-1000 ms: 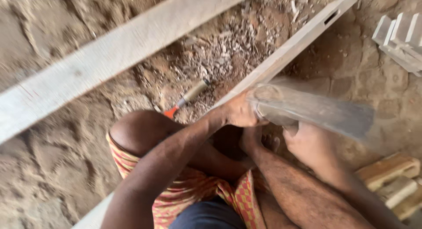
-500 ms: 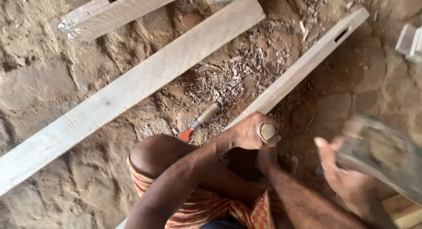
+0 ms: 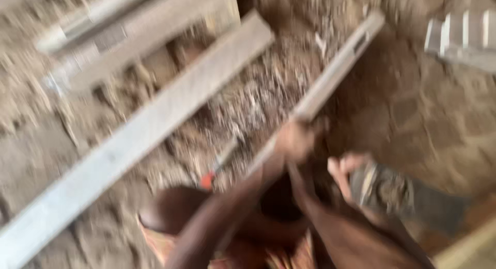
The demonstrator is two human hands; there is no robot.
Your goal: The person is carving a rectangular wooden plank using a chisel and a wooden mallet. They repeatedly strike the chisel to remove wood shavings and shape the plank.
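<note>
- Your left hand is closed in a fist around an upright tool, apparently a chisel, though blur hides the tool itself; the fist sits right on the narrow wooden rail.
- Your right hand grips a heavy, dark block-shaped mallet, held off to the right and just beside the fist, not touching it.
- By the look of it, you are mid-stroke in chopping into the rail: the next blow calls for bringing the mallet squarely onto the tool's top, with the left fist keeping it plumb.
- Both forearms reach forward from low in frame and converge on the rail; your bent knee rises to the left of them.
- The rail runs diagonally away toward upper right, with a dark slot cut near its far end.
- An orange-handled tool lies on the ground just left of the rail, among wood chips.
- A wide plank lies well apart to the left, on the earth floor.
</note>
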